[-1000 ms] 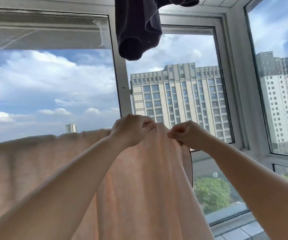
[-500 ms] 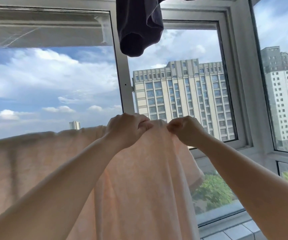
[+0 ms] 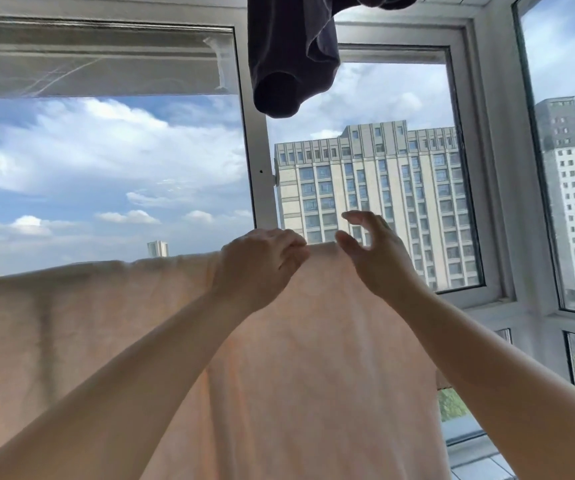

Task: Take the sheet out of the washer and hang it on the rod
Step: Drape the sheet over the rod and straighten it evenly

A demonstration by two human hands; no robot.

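Note:
A pale peach sheet hangs draped over a rod that its top fold hides; it spans from the left edge to about the middle right of the head view. My left hand sits at the sheet's top edge with fingers curled onto the fold. Just to the right, my right hand is lifted off the cloth, its fingers spread and loosely bent, thumb near the top edge, holding nothing.
A dark garment hangs from above, over the hands. Behind the sheet are white-framed windows with sky and tall buildings outside. A tiled sill shows at the lower right.
My right hand has let go of the sheet's top edge and opened, lifting slightly. The left hand stays on the fold. The sheet's right part now hangs flatter.

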